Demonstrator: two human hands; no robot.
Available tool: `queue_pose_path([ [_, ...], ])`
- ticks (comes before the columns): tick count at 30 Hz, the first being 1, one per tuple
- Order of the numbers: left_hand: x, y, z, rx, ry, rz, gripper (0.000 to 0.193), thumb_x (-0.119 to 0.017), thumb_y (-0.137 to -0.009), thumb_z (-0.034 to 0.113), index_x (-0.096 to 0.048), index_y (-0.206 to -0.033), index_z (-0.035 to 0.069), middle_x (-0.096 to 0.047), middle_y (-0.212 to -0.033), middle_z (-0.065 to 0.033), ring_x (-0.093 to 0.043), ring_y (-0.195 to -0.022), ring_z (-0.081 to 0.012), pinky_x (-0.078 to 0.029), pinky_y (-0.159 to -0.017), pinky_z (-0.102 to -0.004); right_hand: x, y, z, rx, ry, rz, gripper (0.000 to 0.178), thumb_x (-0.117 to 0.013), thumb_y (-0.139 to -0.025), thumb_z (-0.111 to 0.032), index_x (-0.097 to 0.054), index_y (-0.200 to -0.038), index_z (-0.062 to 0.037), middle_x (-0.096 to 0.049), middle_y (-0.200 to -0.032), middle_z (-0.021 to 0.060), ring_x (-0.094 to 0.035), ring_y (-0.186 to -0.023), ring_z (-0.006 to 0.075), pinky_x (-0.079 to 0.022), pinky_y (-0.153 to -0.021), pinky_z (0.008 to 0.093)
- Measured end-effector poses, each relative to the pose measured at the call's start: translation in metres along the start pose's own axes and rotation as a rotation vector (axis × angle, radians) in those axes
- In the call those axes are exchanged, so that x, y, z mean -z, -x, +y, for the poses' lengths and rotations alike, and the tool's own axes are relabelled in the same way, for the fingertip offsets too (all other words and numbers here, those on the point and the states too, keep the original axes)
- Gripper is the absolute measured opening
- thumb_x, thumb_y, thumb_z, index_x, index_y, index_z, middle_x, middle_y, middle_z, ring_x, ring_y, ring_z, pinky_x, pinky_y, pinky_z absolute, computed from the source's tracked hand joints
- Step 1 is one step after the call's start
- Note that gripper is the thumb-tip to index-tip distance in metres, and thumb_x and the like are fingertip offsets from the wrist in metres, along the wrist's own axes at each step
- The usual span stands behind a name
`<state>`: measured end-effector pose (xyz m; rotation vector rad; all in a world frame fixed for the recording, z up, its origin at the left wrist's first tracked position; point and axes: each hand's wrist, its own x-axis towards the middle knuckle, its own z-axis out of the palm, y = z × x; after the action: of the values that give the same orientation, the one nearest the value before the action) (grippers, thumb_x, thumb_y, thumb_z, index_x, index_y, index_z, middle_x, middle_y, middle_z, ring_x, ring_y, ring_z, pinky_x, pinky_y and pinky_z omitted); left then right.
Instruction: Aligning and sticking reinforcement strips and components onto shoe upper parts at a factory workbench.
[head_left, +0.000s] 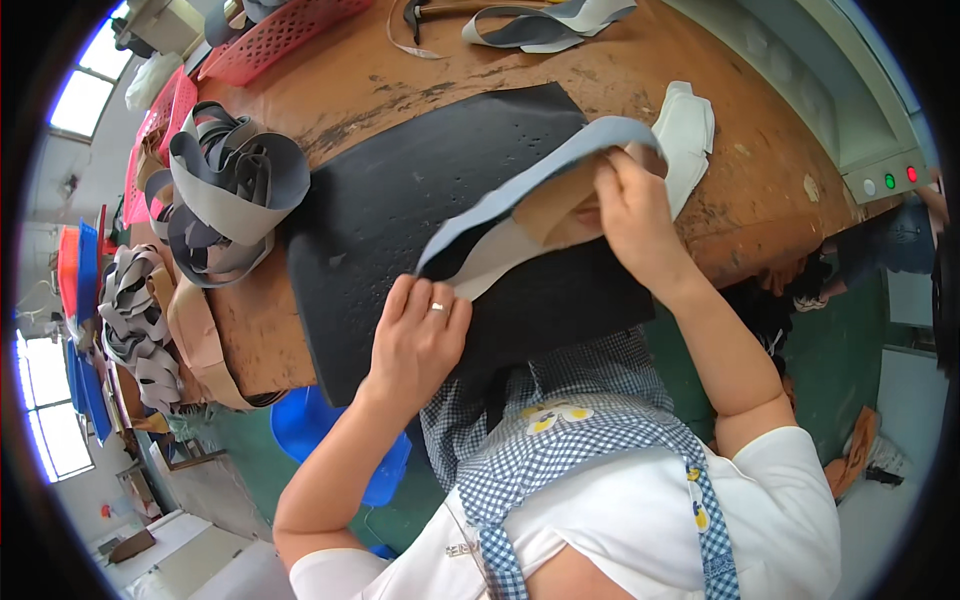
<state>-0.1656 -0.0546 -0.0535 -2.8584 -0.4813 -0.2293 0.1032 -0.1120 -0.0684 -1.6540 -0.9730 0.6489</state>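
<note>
Well to the left of the black mat [365, 225] hangs a messy heap of gray strips [140, 325]. Closer to the mat's left side, a peach strip [200, 335] droops over the edge of the brown table [780, 165]. Just beside the mat's upper left side sits a big curly pile of gray bands [235, 195].

Over the mat, the left hand [415, 335] has its fingers bent tight around one end of a long strip [548, 166]. The strip is held up above the mat in a bent loop. One side is soft blue-gray. The other side looks pale gray, with a tan part near the middle. It looks thin and bendy, and its edges are wavy.

Near the mat's right edge, the right hand [640, 215] pinches the strip's other end between thumb and fingers. Just past the mat's upper right corner lie some white pieces [685, 135]. Far right of the mat is a panel [900, 182] with little lights.
</note>
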Motion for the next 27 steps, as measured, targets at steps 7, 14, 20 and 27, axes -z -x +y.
queue_pose_path([
  [7,0.040,-0.012,0.026,0.117,-0.017,-0.166,0.035,-0.064,-0.074,0.007,-0.064,-0.105,-0.008,-0.059,-0.100,-0.0175,-0.056,-0.103,-0.0270,-0.045,-0.100,-0.0373,-0.019,0.035,-0.012,0.357,0.316,-0.027,0.017,-0.055,-0.101,-0.014,-0.059,-0.094,0.0008,-0.063,-0.072,0.0183,-0.064,-0.063,0.0376,-0.048,-0.055,0.0436],
  [14,0.010,-0.026,0.021,0.380,0.543,-0.079,0.031,-0.061,-0.078,-0.008,-0.057,-0.109,-0.007,-0.056,-0.102,-0.0220,-0.061,-0.097,-0.0361,-0.054,-0.081,-0.0394,-0.029,0.048,-0.010,0.654,0.219,-0.117,0.014,-0.054,-0.097,-0.004,-0.065,-0.103,0.0017,-0.070,-0.090,0.0146,-0.065,-0.063,0.0247,-0.052,-0.058,0.0326],
  [20,0.006,-0.028,0.004,0.883,1.196,-0.127,0.021,-0.056,-0.099,0.012,-0.063,-0.104,-0.007,-0.067,-0.084,-0.0219,-0.067,-0.078,-0.0373,-0.052,-0.075,-0.0449,-0.024,0.053,-0.006,0.747,0.182,-0.359,0.027,-0.061,-0.096,-0.024,-0.067,-0.104,0.0019,-0.071,-0.109,0.0181,-0.071,-0.095,0.0354,-0.058,-0.080,0.0400],
  [27,0.008,-0.032,0.003,0.962,1.212,-0.147,0.027,-0.063,-0.098,0.023,-0.069,-0.099,-0.003,-0.067,-0.073,-0.0164,-0.064,-0.067,-0.0209,-0.050,-0.066,-0.0344,-0.036,0.050,-0.002,0.639,0.397,-0.165,0.025,-0.069,-0.082,0.001,-0.069,-0.107,0.0029,-0.070,-0.112,0.0171,-0.070,-0.098,0.0324,-0.059,-0.081,0.0361],
])
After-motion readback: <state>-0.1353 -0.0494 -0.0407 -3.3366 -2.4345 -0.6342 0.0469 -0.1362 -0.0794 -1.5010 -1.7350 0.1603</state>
